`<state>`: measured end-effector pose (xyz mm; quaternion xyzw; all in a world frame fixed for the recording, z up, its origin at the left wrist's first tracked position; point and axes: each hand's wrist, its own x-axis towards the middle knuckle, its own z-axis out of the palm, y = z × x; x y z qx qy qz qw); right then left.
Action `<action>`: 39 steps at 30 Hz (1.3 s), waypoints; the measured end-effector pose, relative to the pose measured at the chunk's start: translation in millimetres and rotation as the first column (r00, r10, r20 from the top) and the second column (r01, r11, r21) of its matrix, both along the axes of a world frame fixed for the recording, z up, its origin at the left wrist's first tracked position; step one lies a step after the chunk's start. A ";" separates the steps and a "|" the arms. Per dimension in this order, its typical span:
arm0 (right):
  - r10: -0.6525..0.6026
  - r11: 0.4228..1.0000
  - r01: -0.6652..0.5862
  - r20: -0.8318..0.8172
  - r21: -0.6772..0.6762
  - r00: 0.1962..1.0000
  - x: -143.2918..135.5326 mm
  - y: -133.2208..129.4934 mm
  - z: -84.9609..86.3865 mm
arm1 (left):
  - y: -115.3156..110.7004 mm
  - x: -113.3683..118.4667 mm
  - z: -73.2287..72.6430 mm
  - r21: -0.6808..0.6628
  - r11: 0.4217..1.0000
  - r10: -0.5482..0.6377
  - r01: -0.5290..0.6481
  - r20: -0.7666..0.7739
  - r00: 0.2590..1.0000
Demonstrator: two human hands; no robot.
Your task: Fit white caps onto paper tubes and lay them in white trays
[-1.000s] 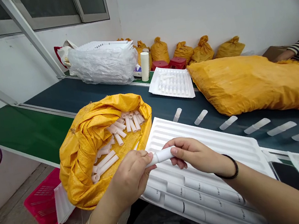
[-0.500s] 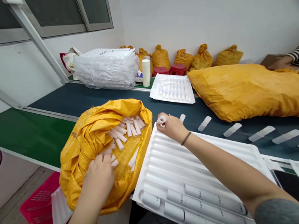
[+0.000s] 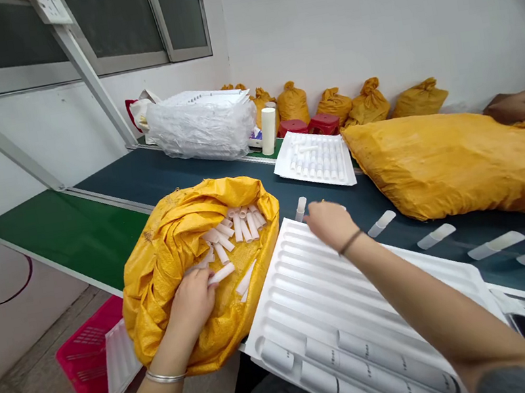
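Observation:
My left hand (image 3: 194, 300) is inside the opening of a yellow woven sack (image 3: 155, 273). Its fingers pinch a short white tube (image 3: 221, 273), with many similar loose tubes (image 3: 244, 226) just beyond. Stretched across a white ribbed tray (image 3: 300, 277), my right hand (image 3: 332, 224) is at the dark belt with its fingers curled in. Its fingertips meet the lower part of another white tube (image 3: 301, 209) at the belt; the exact grip is partly hidden. Larger white cylinders with printed marks (image 3: 377, 354) lie in the tray's near grooves.
Spaced tubes (image 3: 437, 235) run along the dark belt (image 3: 110, 177) to the right. A full yellow sack (image 3: 460, 158) lies across it, near a co-worker's hands (image 3: 522, 105). Behind are a filled tray (image 3: 313, 158) and a plastic-wrapped stack (image 3: 201, 126). A pink basket (image 3: 85, 351) is at lower left.
My right hand has turned and brought its tube down to the belt. My left hand has taken a tube from the pile in the sack. The whole view has shifted slightly.

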<state>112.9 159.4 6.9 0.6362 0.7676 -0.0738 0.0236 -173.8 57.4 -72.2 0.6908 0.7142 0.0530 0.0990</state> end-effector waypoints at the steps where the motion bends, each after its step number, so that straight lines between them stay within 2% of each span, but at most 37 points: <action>1: 0.082 0.997 -0.081 -0.015 0.009 0.997 -5.9 -27.2 -2.7 | 1.0 1.4 0.5 0.016 1.000 -0.019 0.018 0.024 1.000; 3: 0.287 0.957 -0.290 -0.065 -0.031 0.956 -20.5 -86.0 -14.5 | 2.8 5.8 -0.2 0.023 0.998 -0.051 0.050 0.066 0.996; 4: 0.492 0.867 -0.496 -0.082 -0.034 0.866 -28.1 -113.3 -22.4 | 4.1 8.8 -1.4 0.017 0.998 -0.064 0.063 0.084 0.994; 5: 0.604 0.793 -0.608 -0.086 -0.032 0.792 -35.1 -136.8 -30.5 | 6.0 12.1 -2.8 0.011 0.997 -0.072 0.071 0.100 0.992; 7: 0.689 0.722 -0.692 -0.066 -0.025 0.721 -46.2 -167.7 -44.3 | 12.2 19.8 -5.9 0.014 0.998 -0.068 0.067 0.125 0.990; 8: 0.692 0.720 -0.693 -0.053 -0.021 0.720 -50.2 -174.9 -48.9 | 16.5 24.0 -7.3 0.025 0.998 -0.058 0.055 0.133 0.989; 11: 0.673 0.739 -0.673 -0.027 -0.019 0.740 -58.0 -175.5 -53.5 | 32.6 36.6 -10.7 0.041 0.999 -0.031 0.025 0.160 0.987; 15: 0.710 0.704 -0.709 -0.004 -0.037 0.704 -64.0 -171.5 -49.0 | 44.2 47.6 -8.0 0.022 0.999 -0.049 0.046 0.235 0.971; 19: 0.703 0.711 -0.701 0.008 -0.051 0.712 -65.4 -178.3 -41.3 | 29.8 48.7 11.0 0.167 0.980 -0.166 0.112 0.358 0.919; 21: 0.696 0.716 -0.697 -0.027 -0.051 0.717 -61.6 -176.7 -35.3 | 16.3 48.0 21.4 0.266 0.958 -0.216 0.102 0.442 0.871; 23: 0.638 0.761 -0.648 -0.146 -0.029 0.756 -53.4 -168.3 -27.9 | 2.4 48.2 28.9 0.366 0.930 -0.260 0.029 0.603 0.754; 25: 0.511 0.838 -0.546 -0.379 0.017 0.772 -41.4 -154.0 -20.8 | -10.0 49.1 33.7 0.414 0.907 -0.304 -0.081 0.774 0.555; 26: 0.435 0.874 -0.483 -0.520 0.048 0.735 -34.8 -145.7 -17.7 | -15.4 49.7 35.6 0.412 0.903 -0.317 -0.120 0.829 0.461; 27: 0.368 0.903 -0.421 -0.655 0.082 0.661 -28.1 -137.5 -15.0 | -20.2 50.3 37.7 0.410 0.902 -0.328 -0.134 0.854 0.404; 28: 0.314 0.927 -0.358 -0.763 0.116 0.565 -21.7 -129.9 -12.6 | -24.5 51.0 40.1 0.420 0.898 -0.344 -0.128 0.854 0.390; 29: 0.285 0.940 -0.306 -0.834 0.147 0.472 -15.8 -123.5 -10.2 | -28.2 51.6 43.1 0.447 0.889 -0.370 -0.097 0.828 0.421; 30: 0.283 0.945 -0.271 -0.872 0.182 0.399 -10.5 -118.4 -7.7 | -31.4 52.3 46.6 0.483 0.875 -0.407 -0.038 0.775 0.484; 32: 0.350 0.926 -0.260 -0.878 0.273 0.325 -1.7 -112.4 -1.9 | -35.8 54.2 55.3 0.524 0.841 -0.486 0.137 0.620 0.616; 35: 0.504 0.856 -0.320 -0.794 0.407 0.339 7.4 -109.5 7.6 | -38.4 58.3 70.2 0.457 0.824 -0.539 0.337 0.446 0.714; 39: 0.657 0.741 -0.494 -0.641 0.455 0.397 15.0 -104.8 15.8 | -39.0 64.5 84.0 0.381 0.826 -0.543 0.416 0.336 0.770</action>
